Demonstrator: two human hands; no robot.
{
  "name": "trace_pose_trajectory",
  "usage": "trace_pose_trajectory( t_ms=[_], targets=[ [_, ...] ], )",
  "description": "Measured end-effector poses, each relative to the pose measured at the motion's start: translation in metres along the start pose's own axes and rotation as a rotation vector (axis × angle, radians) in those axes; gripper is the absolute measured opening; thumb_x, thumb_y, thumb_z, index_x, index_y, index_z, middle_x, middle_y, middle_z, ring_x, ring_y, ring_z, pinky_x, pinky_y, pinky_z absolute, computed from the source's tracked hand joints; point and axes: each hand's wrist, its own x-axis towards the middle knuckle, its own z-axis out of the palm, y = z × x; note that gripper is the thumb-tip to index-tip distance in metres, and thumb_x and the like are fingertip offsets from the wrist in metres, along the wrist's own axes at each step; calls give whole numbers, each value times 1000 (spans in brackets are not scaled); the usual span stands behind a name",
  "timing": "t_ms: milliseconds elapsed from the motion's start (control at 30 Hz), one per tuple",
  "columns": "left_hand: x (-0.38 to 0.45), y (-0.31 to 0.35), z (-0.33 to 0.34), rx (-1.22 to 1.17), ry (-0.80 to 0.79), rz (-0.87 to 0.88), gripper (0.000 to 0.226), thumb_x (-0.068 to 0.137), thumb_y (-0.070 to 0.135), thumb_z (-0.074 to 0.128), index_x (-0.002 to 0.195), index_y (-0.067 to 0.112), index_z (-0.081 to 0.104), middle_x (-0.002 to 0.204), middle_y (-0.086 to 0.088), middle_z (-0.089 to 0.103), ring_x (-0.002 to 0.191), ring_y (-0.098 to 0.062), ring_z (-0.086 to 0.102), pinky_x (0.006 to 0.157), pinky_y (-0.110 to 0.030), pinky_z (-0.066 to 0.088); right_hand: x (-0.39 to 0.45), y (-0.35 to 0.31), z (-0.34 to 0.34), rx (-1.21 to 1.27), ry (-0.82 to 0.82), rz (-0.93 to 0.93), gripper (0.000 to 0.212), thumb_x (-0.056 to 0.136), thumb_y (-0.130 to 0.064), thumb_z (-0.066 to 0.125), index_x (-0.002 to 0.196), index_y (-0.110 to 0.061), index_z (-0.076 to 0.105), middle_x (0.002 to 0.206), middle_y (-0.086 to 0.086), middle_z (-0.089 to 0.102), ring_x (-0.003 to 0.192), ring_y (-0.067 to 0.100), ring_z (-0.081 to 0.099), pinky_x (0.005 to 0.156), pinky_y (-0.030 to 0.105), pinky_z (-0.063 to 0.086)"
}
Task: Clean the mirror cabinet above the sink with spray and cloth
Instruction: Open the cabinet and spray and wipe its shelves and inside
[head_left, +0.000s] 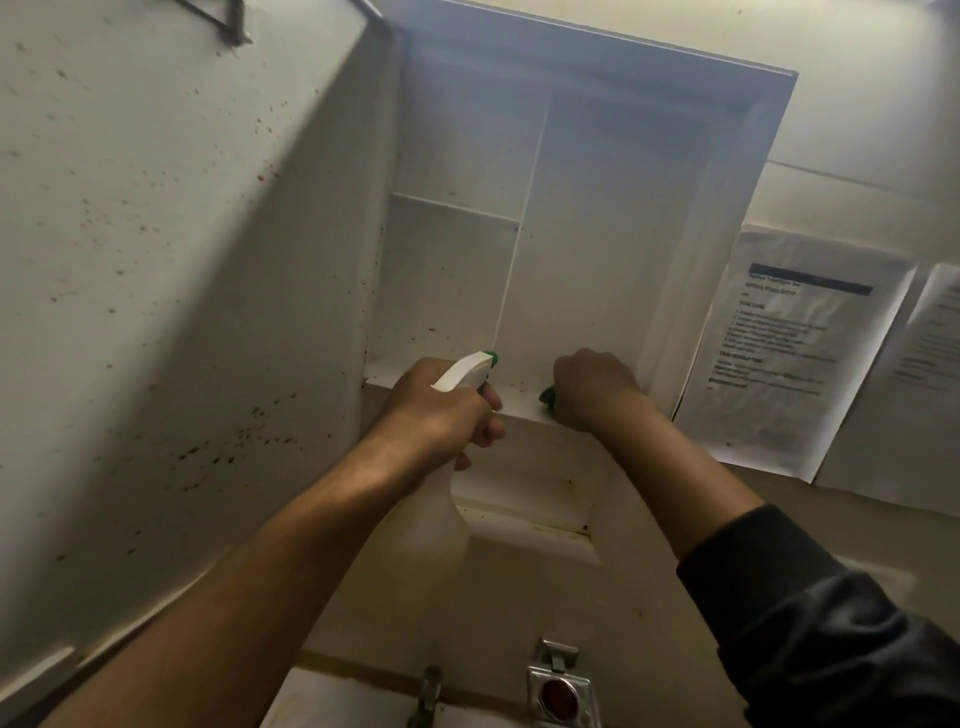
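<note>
The white cabinet (613, 218) hangs open above the sink, its shelves bare. Its door (171, 249) swings out to the left, the inner face speckled with brown spots. My left hand (441, 410) grips the neck of a translucent spray bottle (434, 525) with a white trigger head and green nozzle, aimed into the cabinet at its bottom shelf. My right hand (595, 387) is a fist on the bottom shelf's front edge, holding a dark green cloth (548, 397) of which only a corner shows.
Two printed paper sheets (784, 348) are stuck to the wall right of the cabinet. Below are a tap (428, 696) and a metal fitting (558, 686) at the sink's back edge. A recessed ledge (530, 525) sits under the cabinet.
</note>
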Motion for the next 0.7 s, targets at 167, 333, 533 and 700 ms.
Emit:
trace_pose_trajectory(
  t_ms=[167,333,533,700],
  targets=[
    [0,-7,-9,3,22,-3,18,85,1,54,86,12,68,78,-7,75,79,-20,71,61,-31,50,7,-11,8,123,101,30,32,97,-30,55,115,-5,60,114,14,59,101,30,59,72,32,42],
    [-5,-10,-17,-3,49,-22,17,86,1,56,90,11,69,83,-9,75,79,-19,70,60,-30,49,18,-42,13,245,223,-36,25,91,-27,63,106,-8,66,103,11,64,85,26,61,70,31,49],
    [-11,-8,-17,-25,55,-21,18,85,0,55,88,10,69,81,-9,76,77,-19,70,60,-30,49,9,-22,10,330,118,-177,34,87,-9,58,116,-22,69,108,6,67,88,22,60,68,26,42],
    [-15,-6,-15,-50,48,-10,18,83,-1,55,88,10,69,79,-9,75,79,-21,70,62,-31,49,-1,-2,-12,325,-20,-192,40,87,-2,51,116,-22,69,110,3,65,86,17,56,56,19,36]
  ],
)
